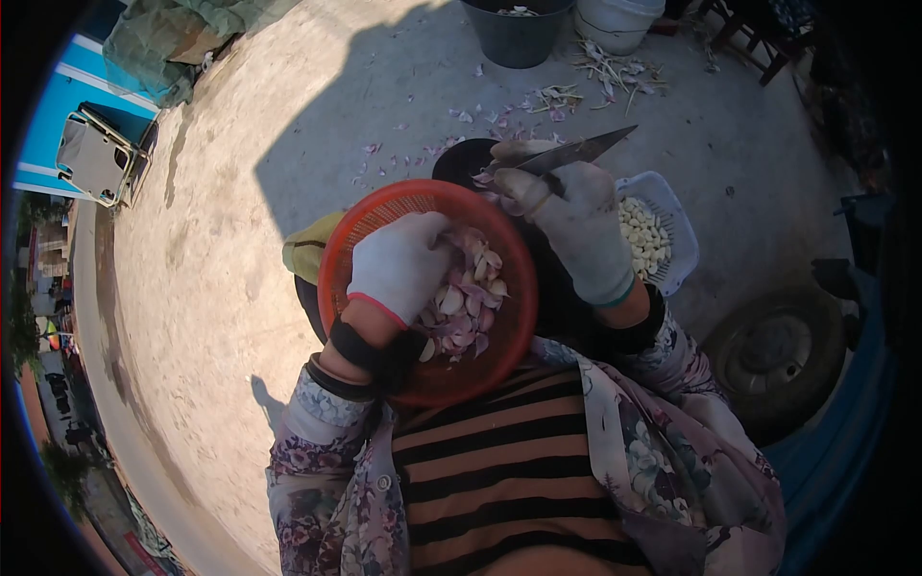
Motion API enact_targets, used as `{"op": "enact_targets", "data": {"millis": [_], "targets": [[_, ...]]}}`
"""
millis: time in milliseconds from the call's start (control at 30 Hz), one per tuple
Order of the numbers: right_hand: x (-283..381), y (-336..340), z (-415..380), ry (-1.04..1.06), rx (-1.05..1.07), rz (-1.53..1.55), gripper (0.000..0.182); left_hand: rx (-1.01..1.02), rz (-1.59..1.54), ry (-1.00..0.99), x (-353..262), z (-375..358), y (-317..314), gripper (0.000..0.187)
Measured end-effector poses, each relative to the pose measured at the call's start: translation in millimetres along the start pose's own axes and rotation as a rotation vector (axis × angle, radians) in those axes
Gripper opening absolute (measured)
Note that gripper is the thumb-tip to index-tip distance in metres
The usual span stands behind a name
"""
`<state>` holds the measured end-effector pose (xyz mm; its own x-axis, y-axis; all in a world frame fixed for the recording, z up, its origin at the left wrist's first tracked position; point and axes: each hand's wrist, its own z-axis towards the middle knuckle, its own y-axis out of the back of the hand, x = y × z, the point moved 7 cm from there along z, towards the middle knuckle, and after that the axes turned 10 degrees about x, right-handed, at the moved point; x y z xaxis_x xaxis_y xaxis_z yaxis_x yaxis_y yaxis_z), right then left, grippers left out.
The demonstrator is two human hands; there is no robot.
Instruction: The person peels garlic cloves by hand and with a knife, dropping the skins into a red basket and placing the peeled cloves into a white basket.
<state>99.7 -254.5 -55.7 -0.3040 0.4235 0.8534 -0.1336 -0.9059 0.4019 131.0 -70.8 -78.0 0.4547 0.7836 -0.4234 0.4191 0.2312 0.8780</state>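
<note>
An orange-red plastic basket point(336, 278) rests on the lap, with unpeeled garlic cloves point(468, 312) heaped toward its right side. My left hand point(401, 264), in a white glove, reaches into it with curled fingers at the upper edge of the cloves; whatever its fingertips hold is hidden. My right hand point(576, 226), also gloved, is closed around a knife point(597, 146) whose blade points up and to the right. Right of that hand, a white basket point(684, 245) contains peeled garlic cloves point(643, 235), partly covered by the glove.
Garlic skins and stalks point(619, 77) litter the concrete floor ahead. A dark bucket point(519, 38) and a white bucket point(619, 24) stand at the top. A tyre point(768, 355) lies at right, a folding chair point(96, 158) stands far left.
</note>
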Motion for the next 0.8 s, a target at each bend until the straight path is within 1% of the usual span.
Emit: {"op": "enact_targets", "data": {"millis": [33, 167, 333, 467, 533, 600, 733, 800], "targets": [[-1, 0, 0, -0.002, 0.001, 0.006, 0.016, -0.027, -0.002, -0.009, 0, -1, 1, 0.022], [-1, 1, 1, -0.008, -0.022, 0.086, 0.016, -0.016, -0.014, 0.027, -10, -7, 5, 0.026], [4, 3, -1, 0.021, 0.011, -0.035, 0.016, 0.023, -0.066, 0.124, -23, -11, 10, 0.032], [6, 1, -4, 0.027, 0.055, -0.142, 0.023, 0.09, 0.057, 0.08, -25, -6, -5, 0.029], [6, 1, -4, -0.007, 0.079, -0.102, 0.026, 0.099, 0.162, 0.034, -17, -1, -19, 0.027], [4, 2, -3, -0.021, 0.093, -0.071, 0.026, 0.085, 0.149, 0.02, -11, 4, -22, 0.024], [5, 5, -6, 0.021, 0.053, -0.116, 0.024, 0.055, 0.174, -0.048, -13, 1, -15, 0.019], [4, 6, -5, 0.007, 0.035, -0.078, 0.021, -0.003, -0.028, -0.038, -6, -3, -6, 0.017]]}}
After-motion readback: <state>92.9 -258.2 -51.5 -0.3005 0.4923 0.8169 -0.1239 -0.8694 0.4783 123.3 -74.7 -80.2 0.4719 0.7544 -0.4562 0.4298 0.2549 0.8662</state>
